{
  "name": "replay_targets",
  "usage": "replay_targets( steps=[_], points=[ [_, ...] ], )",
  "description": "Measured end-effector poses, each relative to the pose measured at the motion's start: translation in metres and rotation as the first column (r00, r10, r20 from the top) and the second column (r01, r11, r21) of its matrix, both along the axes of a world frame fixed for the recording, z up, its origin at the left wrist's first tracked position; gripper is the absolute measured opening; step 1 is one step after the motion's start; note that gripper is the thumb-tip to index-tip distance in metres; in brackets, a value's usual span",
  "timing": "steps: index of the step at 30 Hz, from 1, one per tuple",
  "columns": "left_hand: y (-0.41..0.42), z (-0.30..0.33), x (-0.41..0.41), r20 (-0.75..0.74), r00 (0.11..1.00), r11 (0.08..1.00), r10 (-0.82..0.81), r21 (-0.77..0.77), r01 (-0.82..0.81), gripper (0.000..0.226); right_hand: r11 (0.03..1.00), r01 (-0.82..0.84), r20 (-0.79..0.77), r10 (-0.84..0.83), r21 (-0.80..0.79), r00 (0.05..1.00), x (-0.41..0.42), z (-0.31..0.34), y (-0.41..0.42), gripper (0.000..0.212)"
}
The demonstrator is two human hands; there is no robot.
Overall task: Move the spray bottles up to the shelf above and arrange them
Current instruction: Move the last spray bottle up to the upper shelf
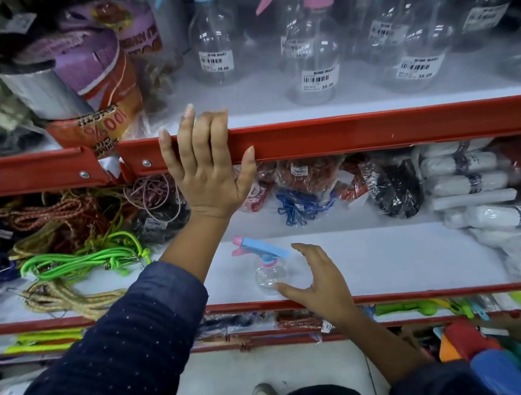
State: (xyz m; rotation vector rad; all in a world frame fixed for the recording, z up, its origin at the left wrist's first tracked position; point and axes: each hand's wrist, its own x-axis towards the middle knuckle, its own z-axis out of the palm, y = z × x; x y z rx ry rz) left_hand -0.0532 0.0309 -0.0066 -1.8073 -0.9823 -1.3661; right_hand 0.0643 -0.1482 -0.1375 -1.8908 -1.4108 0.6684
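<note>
One clear spray bottle with a blue and pink trigger head stands upright on the lower white shelf. My right hand hovers beside it on the right, fingers spread, thumb close to the bottle's base, holding nothing. My left hand rests on the red front rail of the upper shelf, fingers hooked over its top edge. Several clear spray bottles with price stickers stand on the upper shelf, their heads cut off by the frame's top.
Purple and orange packaged rolls crowd the upper shelf's left. Coloured elastic cords lie left on the lower shelf, bagged cords at its back, white wrapped rolls at right. A lower shelf holds more goods; colourful toys sit bottom right.
</note>
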Motion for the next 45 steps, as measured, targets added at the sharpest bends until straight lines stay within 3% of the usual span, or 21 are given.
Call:
replay_targets(
  steps=[9,18,27,36,45],
  points=[
    [0.001,-0.002,0.001,0.006,1.0,1.0,0.015,-0.002,-0.015,0.049,0.994,-0.035,-0.209,0.013,-0.102,0.978,-0.018,-0.026,0.024,0.084],
    [-0.002,0.0,0.0,0.0,1.0,0.999,0.031,-0.022,-0.031,0.05,0.999,0.041,-0.244,-0.042,-0.01,0.969,-0.011,-0.006,0.012,0.069],
    [-0.013,0.007,-0.005,-0.044,0.998,0.99,0.035,-0.139,-0.041,0.047,0.962,0.09,-0.16,-0.05,0.258,0.986,0.01,0.068,-0.015,0.066],
    [-0.022,0.024,-0.027,-0.013,1.0,0.96,-0.022,-0.278,0.018,0.05,0.834,0.045,-0.057,-0.017,0.55,0.998,0.016,0.164,-0.016,0.071],
    [-0.015,0.025,-0.048,-0.021,1.0,0.945,-0.01,-0.328,0.002,0.054,0.721,0.024,-0.05,0.015,0.692,0.999,0.002,0.248,0.022,0.065]
  ],
)
